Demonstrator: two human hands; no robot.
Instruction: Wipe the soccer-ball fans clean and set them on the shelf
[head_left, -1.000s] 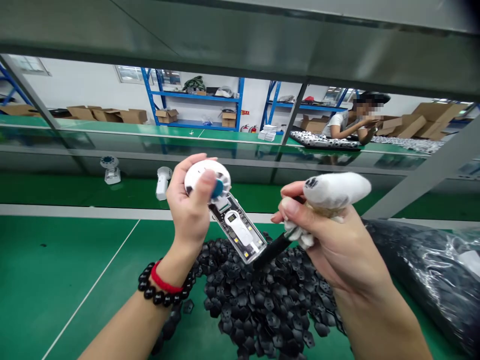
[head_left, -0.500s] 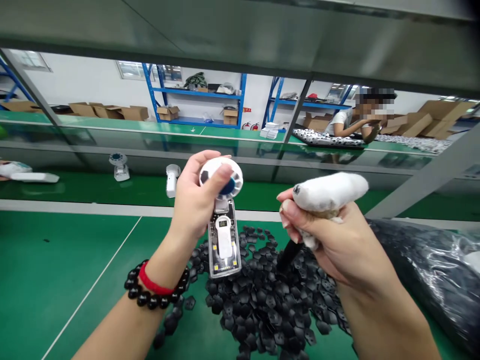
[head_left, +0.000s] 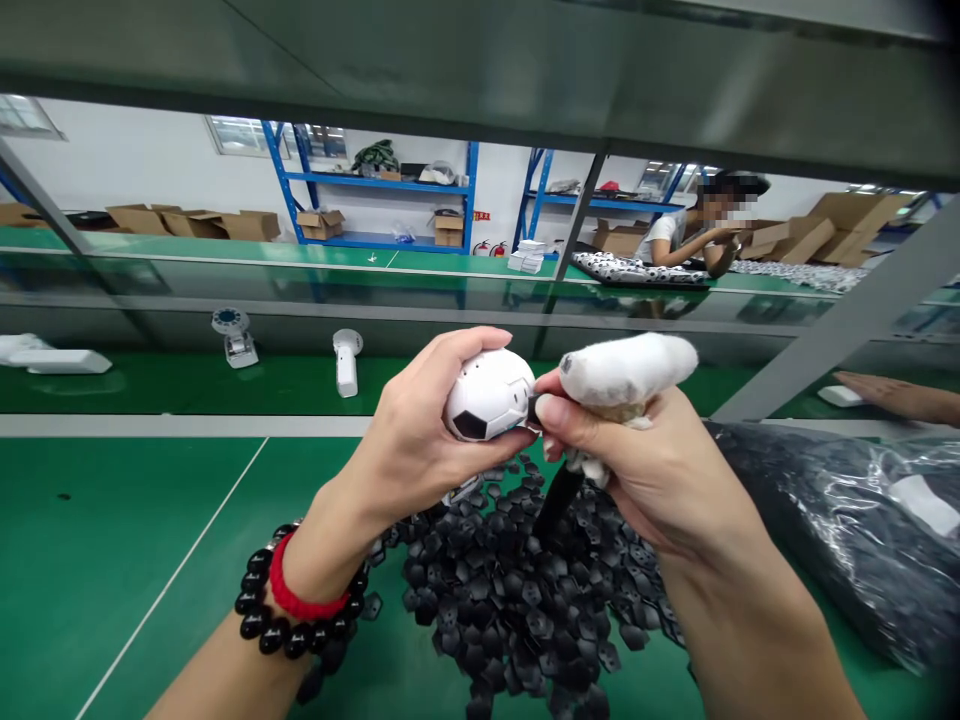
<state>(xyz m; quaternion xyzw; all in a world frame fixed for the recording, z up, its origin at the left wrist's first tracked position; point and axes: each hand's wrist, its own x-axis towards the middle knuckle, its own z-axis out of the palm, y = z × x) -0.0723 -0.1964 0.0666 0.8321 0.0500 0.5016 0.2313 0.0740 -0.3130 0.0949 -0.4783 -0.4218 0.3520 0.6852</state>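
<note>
The person's left hand point(head_left: 420, 440) is bare; around its wrist sits a bracelet point(head_left: 298, 640) of round, glossy black beads, close-set and much alike in size, with small bright glints on their polished surfaces; just beside it, mostly on the hand side, lies a band point(head_left: 296, 600) of bright red, thick and cord-like, with a soft, matt look against the shiny beads; the left forearm point(head_left: 232, 665) is bare; the right hand point(head_left: 637, 455) is bare too, its thumbnail smooth and rounded; the right wrist and forearm point(head_left: 750, 600) are likewise bare.
</note>
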